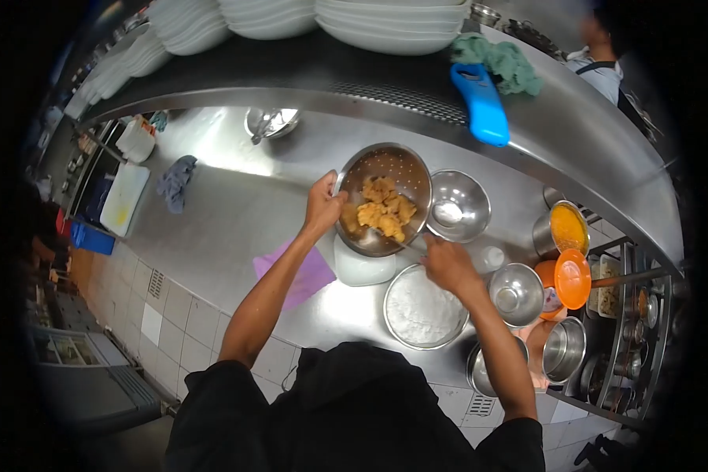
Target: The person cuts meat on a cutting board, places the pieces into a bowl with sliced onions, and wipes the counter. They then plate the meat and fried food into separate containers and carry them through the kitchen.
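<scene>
My left hand (325,206) is closed on the left rim of a metal colander (408,167), which is tilted toward me. Inside it lie golden-brown, battered-looking food pieces (385,211). My right hand (448,263) is closed at the colander's lower right, around a thin metal utensil (405,246) that reaches toward the food; its working end is hidden. Just below this hand stands a round metal bowl of white powder (423,308). A shiny metal bowl (460,206) sits right beside the colander. Partly under the colander shows a white scale-like base (363,266).
A steel shelf (291,86) with stacked white bowls (389,23) and a blue-handled tool (481,106) overhangs the counter. At right stand a pot of orange liquid (568,228), an orange lid (573,279) and metal bowls (516,295). A purple sheet (299,275) lies left. Another person (602,67) stands beyond.
</scene>
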`<state>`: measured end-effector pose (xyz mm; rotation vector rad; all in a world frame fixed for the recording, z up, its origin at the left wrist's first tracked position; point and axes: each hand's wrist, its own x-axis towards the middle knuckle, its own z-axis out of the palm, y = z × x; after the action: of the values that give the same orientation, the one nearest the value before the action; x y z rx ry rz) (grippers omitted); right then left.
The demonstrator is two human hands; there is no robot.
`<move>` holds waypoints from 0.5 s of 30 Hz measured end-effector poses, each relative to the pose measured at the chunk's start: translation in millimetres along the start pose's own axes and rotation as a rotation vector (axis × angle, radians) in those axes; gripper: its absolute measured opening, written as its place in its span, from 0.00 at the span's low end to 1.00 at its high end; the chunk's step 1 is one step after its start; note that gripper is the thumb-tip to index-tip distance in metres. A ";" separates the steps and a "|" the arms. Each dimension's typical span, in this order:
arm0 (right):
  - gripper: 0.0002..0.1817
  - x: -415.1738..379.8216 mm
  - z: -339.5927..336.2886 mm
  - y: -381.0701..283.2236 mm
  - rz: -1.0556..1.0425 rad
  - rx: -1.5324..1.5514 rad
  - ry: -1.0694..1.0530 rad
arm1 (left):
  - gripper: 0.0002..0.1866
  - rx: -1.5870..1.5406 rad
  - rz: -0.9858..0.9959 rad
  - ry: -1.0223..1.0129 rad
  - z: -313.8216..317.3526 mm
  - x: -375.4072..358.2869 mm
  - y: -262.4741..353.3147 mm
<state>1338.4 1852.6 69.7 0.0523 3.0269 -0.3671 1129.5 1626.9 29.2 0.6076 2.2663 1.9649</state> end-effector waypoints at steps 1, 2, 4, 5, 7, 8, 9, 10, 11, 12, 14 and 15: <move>0.16 -2.0 1.8 -15.4 -0.055 0.043 0.030 | 0.11 0.005 -0.002 0.011 -11.1 -6.3 3.0; 0.16 -1.3 7.8 -23.5 -0.067 0.043 0.028 | 0.09 0.120 0.046 0.015 -20.0 -12.5 6.3; 0.17 -0.7 18.4 -37.8 -0.088 0.067 -0.033 | 0.07 0.235 0.086 0.032 -31.9 -29.3 11.9; 0.16 -2.3 22.1 -43.7 -0.086 0.050 -0.047 | 0.08 0.253 0.116 0.023 -34.6 -36.7 15.2; 0.15 -7.4 22.1 -52.0 -0.089 0.031 -0.055 | 0.08 0.301 0.170 0.000 -40.5 -48.5 14.3; 0.15 -8.0 21.9 -54.9 -0.078 0.016 -0.060 | 0.08 0.303 0.170 0.004 -43.5 -51.9 13.5; 0.11 -11.1 12.8 -61.2 -0.082 0.015 -0.042 | 0.07 0.339 0.209 -0.021 -45.4 -56.0 17.3; 0.11 -13.1 8.7 -63.2 -0.079 0.015 -0.044 | 0.07 0.374 0.248 -0.047 -46.4 -59.6 21.6; 0.10 -14.4 4.6 -62.5 -0.097 -0.012 -0.039 | 0.07 0.420 0.354 -0.064 -46.7 -61.3 26.7; 0.09 -15.3 2.7 -61.7 -0.114 -0.040 -0.033 | 0.07 0.417 0.354 -0.067 -46.9 -62.6 30.9; 0.09 -13.3 6.1 -58.4 -0.138 -0.025 -0.015 | 0.08 0.488 0.523 -0.163 -47.0 -63.3 39.4; 0.10 -12.9 4.3 -58.7 -0.167 -0.009 0.003 | 0.08 0.485 0.526 -0.166 -47.0 -63.7 41.8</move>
<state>1349.0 1794.3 80.7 -0.2011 3.0440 -0.3670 1183.3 1565.1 65.3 1.4831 2.6744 1.4178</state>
